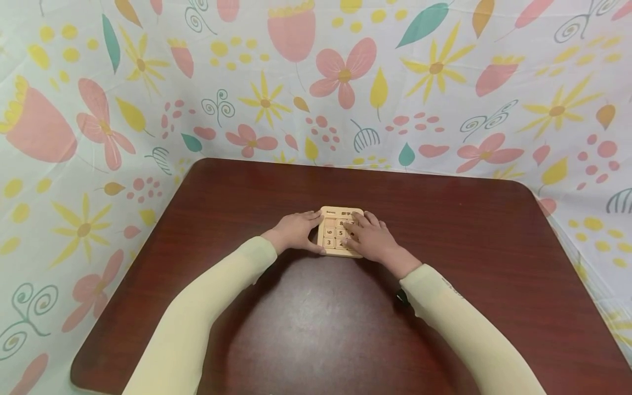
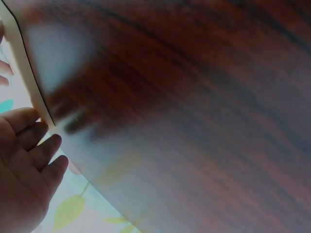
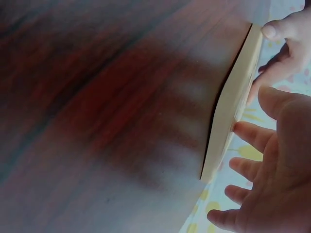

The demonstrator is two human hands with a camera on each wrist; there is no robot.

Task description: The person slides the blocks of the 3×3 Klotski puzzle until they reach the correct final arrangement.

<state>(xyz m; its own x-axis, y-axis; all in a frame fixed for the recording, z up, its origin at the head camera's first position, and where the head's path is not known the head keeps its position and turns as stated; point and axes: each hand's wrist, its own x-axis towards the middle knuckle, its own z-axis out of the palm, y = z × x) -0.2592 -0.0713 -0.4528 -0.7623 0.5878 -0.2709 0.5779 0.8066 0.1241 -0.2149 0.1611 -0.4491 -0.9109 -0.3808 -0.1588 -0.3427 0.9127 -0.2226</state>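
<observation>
A light wooden sliding number puzzle (image 1: 340, 253) lies flat on the dark red-brown table. Its tiles carry printed digits, 8, 5, 3 and 2 among them, and the upper left slot holds no tile. My left hand (image 1: 295, 230) holds the puzzle's left side, thumb at the near corner and fingers at the far one. From the right, my right hand (image 1: 372, 240) reaches over the board with spread fingers on its right part, hiding several tiles. In the right wrist view, the right hand's fingers (image 3: 250, 133) extend toward the board's pale edge (image 3: 232, 99).
The wood-grain table (image 1: 474, 241) has rounded corners and spreads out on all sides of the puzzle. A white cloth (image 1: 296, 109) with flowers and leaves hangs behind it and at both sides. Something dark (image 1: 402, 297) shows under the right sleeve's cuff.
</observation>
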